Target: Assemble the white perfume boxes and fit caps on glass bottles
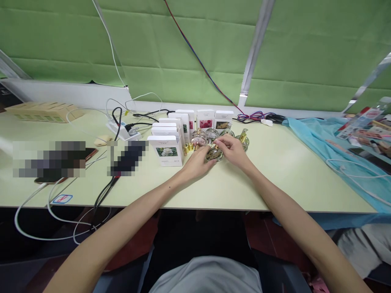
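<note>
Both my hands meet at a round glass bottle [214, 154] with a dark label, near the middle of the table. My left hand [200, 159] is closed round its left side. At the bottle's top, the fingertips of my right hand [231, 147] are pinched together; what they hold is too small to make out. More round bottles [211, 133] stand just behind, one with a gold neck [243, 135] to the right. Small gold caps [188, 147] lie left of them. White boxes with flower pictures [166, 152] stand to the left and behind.
A power strip [124, 131], cables and phones [61, 167] occupy the left side, with a cardboard tray [44, 112] at the back left. A blue cloth [324, 140] with a bottle and small items covers the right side. Someone's sleeve [360, 248] shows at lower right.
</note>
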`<state>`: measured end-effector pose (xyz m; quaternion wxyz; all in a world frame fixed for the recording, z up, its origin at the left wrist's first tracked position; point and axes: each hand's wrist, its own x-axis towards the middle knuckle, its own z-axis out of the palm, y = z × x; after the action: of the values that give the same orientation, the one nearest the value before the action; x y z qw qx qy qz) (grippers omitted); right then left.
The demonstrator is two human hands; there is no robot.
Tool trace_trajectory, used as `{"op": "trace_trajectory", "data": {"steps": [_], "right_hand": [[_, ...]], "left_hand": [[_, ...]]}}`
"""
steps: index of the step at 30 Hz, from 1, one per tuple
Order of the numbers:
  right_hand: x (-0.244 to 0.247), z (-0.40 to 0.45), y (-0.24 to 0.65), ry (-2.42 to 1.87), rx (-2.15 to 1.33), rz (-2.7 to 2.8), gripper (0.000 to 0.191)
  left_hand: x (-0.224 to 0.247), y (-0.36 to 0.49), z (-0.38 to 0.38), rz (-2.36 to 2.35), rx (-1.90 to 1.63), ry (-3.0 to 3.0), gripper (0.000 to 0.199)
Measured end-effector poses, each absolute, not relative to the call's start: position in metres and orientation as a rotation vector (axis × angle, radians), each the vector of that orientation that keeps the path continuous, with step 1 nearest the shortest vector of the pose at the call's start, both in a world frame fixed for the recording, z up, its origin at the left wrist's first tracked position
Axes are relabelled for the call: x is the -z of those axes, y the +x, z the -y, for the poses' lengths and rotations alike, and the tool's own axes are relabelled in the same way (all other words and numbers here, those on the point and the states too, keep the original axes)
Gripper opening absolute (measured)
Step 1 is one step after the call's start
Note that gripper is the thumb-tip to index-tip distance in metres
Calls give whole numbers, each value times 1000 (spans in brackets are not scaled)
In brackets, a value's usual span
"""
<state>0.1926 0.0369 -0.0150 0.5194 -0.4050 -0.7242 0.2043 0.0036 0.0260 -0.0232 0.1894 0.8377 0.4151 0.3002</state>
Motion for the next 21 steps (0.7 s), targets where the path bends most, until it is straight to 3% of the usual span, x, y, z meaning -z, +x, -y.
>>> {"op": "trace_trajectory", "data": {"steps": [21], "right_hand": [[11, -35, 188, -959, -504, 1722, 33]], "left_hand": [[27, 3, -28, -1159, -835, 2376, 34]]}}
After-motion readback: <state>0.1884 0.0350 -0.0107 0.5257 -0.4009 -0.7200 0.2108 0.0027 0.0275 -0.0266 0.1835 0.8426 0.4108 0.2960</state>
